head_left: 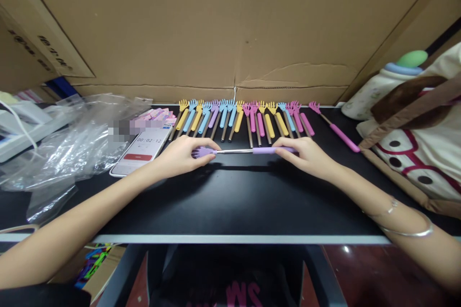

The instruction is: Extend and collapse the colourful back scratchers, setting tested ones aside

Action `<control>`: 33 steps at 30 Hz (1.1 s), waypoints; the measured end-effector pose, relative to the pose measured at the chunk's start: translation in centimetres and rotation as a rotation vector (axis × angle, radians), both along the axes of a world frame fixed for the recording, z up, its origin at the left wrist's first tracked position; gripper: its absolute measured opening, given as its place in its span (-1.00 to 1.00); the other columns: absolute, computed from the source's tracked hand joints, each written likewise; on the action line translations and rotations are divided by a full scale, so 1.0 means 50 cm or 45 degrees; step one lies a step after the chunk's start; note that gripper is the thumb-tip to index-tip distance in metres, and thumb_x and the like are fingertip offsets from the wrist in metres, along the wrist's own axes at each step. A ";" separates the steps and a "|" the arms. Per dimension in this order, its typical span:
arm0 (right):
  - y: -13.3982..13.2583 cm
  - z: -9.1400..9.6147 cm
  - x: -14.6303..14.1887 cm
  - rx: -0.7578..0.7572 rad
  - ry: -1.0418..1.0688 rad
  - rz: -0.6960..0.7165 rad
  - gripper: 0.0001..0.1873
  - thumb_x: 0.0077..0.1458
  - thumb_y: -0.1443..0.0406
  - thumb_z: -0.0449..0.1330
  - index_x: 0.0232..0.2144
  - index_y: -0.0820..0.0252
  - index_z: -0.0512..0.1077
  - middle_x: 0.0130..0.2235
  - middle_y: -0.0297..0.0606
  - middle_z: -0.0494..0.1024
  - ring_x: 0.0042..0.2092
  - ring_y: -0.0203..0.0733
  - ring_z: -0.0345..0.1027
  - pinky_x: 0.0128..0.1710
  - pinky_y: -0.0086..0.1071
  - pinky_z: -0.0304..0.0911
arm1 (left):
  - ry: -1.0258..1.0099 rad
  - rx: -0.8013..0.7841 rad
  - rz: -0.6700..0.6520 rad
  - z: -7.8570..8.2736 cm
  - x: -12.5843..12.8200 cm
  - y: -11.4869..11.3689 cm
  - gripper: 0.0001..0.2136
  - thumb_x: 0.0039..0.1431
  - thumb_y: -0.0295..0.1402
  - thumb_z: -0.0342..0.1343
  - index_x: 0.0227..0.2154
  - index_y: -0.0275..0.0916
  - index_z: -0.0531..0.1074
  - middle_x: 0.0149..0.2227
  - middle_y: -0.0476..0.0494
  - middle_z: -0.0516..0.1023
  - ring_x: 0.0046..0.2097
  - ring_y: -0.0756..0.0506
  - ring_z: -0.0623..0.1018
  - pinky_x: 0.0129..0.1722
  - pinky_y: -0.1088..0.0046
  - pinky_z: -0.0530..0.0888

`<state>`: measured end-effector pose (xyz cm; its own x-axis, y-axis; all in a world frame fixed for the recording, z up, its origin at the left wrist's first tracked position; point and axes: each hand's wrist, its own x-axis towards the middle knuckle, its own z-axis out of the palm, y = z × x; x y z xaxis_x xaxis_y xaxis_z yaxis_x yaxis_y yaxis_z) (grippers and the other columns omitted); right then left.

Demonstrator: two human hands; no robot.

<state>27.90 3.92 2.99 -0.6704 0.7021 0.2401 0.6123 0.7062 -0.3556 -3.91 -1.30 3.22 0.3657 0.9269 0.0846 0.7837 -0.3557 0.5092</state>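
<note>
A purple telescopic back scratcher (237, 151) lies crosswise above the black table (230, 201), its metal rod pulled out. My left hand (180, 156) pinches its claw-shaped head at the left end. My right hand (306, 153) grips its purple handle at the right end. Just behind both hands, a row of several folded back scratchers (245, 120) in yellow, blue, purple and pink lies side by side. One pink scratcher (334, 127) rests apart at the row's right end.
A phone (142, 151) showing a timer lies left of my left hand. Clear plastic bags (72, 144) spread over the left side. A cream bag with brown straps (418, 148) sits at the right. A cardboard wall (230, 29) backs the table.
</note>
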 end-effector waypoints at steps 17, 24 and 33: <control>-0.005 0.001 -0.005 -0.079 -0.045 0.002 -0.65 0.21 0.07 -0.01 -0.37 0.17 0.43 -0.55 -0.37 0.40 -0.54 -0.33 0.24 -0.47 -0.46 0.07 | 0.066 -0.165 -0.025 0.010 0.001 0.000 -0.72 0.16 -0.19 0.01 -0.15 -0.16 0.47 -0.52 0.05 0.53 -0.47 0.00 0.43 -0.42 0.52 0.25; -0.005 0.001 -0.003 -0.082 -0.061 0.007 -0.63 0.21 0.06 -0.03 -0.36 0.16 0.43 -0.54 -0.35 0.41 -0.53 -0.31 0.25 -0.46 -0.46 0.07 | 0.047 -0.204 -0.050 0.009 0.000 0.000 -0.73 0.18 -0.18 0.00 -0.15 -0.16 0.46 -0.51 0.06 0.54 -0.46 0.01 0.45 -0.40 0.52 0.28; -0.012 0.007 -0.007 -0.070 -0.048 0.019 -0.71 0.15 0.08 0.07 -0.35 0.15 0.43 -0.57 -0.39 0.41 -0.57 -0.34 0.23 -0.51 -0.48 0.05 | -0.145 -0.355 -0.204 0.012 -0.012 0.007 -0.71 0.22 -0.17 -0.01 -0.12 -0.22 0.42 -0.48 0.02 0.49 -0.44 0.02 0.46 -0.35 0.53 0.34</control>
<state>27.56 3.32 3.33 -0.6889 0.7032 0.1758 0.6153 0.6955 -0.3710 -4.53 -0.96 3.83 0.5115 0.8514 -0.1157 0.6617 -0.3044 0.6852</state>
